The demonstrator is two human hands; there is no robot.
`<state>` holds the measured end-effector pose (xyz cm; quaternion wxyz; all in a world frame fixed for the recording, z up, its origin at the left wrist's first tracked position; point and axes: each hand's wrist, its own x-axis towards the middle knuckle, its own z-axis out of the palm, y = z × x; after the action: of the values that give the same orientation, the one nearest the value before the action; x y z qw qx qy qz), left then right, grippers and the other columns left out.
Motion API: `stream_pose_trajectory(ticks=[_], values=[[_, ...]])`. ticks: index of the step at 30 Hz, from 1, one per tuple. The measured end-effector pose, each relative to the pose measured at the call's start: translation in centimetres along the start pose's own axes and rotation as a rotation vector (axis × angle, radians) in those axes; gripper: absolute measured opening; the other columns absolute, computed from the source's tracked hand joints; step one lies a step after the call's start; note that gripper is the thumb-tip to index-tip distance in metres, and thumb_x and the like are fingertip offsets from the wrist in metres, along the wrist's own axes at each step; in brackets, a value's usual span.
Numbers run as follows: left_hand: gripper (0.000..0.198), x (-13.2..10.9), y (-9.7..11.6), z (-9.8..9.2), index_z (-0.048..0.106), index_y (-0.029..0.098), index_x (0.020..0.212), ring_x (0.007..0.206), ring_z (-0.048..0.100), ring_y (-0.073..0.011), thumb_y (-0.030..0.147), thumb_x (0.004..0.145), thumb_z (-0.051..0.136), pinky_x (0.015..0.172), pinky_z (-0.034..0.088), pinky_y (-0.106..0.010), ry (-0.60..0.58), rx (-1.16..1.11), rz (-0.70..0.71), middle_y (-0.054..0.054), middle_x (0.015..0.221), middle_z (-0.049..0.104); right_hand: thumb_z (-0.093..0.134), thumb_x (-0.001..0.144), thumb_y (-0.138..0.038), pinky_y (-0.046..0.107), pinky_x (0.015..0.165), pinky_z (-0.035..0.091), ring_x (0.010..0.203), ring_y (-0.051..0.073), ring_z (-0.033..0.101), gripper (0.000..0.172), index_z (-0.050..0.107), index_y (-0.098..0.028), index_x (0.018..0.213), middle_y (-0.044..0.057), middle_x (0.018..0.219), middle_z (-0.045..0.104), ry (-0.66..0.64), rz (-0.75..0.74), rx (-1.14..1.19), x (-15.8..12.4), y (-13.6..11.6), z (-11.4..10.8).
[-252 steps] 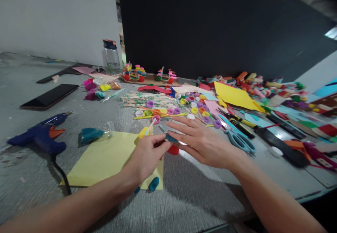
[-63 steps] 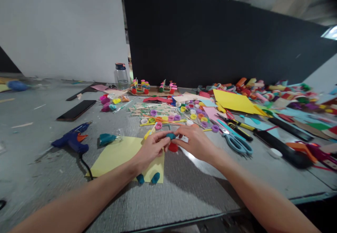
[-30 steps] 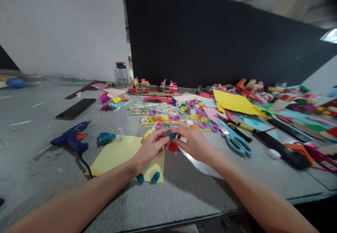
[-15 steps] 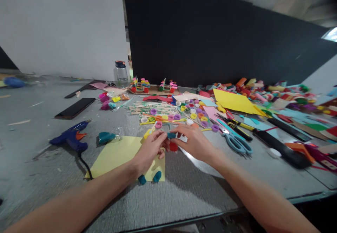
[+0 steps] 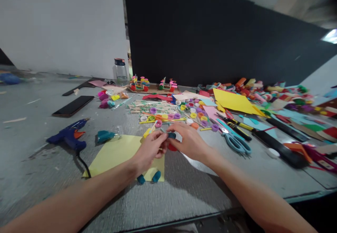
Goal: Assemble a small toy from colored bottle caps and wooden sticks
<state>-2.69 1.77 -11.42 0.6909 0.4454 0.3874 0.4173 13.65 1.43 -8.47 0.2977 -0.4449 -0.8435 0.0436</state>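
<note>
My left hand [image 5: 149, 149] and my right hand [image 5: 190, 142] meet above the table's middle. Both pinch a small teal lump of clay [image 5: 172, 135] between their fingertips. A red bottle cap [image 5: 172, 147] lies just under the hands. Under my left hand lies a pale yellow paper sheet [image 5: 116, 153]. Two small teal clay pieces [image 5: 149, 178] rest at its near edge. A yellow-tipped stick [image 5: 147, 131] pokes out beside my left fingers.
A blue glue gun [image 5: 67, 137] with its black cord lies at the left, next to a bag of teal clay [image 5: 106, 135]. A black phone [image 5: 73, 105] is farther left. Coloured caps [image 5: 184, 113], sticks, blue scissors [image 5: 237, 142], a yellow sheet [image 5: 234, 100] and craft scraps crowd the right.
The hands stay together on the teal clay, with the fingers shifting a little as they work it. The view has tilted slightly, so everything sits a bit lower left.
</note>
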Motion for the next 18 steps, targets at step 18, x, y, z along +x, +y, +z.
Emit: stream_pose_trajectory(ticks=[18], values=[[0.029, -0.09, 0.52, 0.08, 0.051, 0.018, 0.076, 0.041, 0.039, -0.0041, 0.041, 0.082, 0.068, 0.039, 0.012, -0.018, 0.044, 0.003, -0.033, 0.006, 0.053, 0.049, 0.067, 0.087, -0.022, 0.036, 0.094, 0.048, 0.107, 0.022, 0.064, 0.02, 0.064, -0.02, 0.106, 0.007, 0.109, 0.071, -0.003, 0.053, 0.1, -0.49, 0.02, -0.25]])
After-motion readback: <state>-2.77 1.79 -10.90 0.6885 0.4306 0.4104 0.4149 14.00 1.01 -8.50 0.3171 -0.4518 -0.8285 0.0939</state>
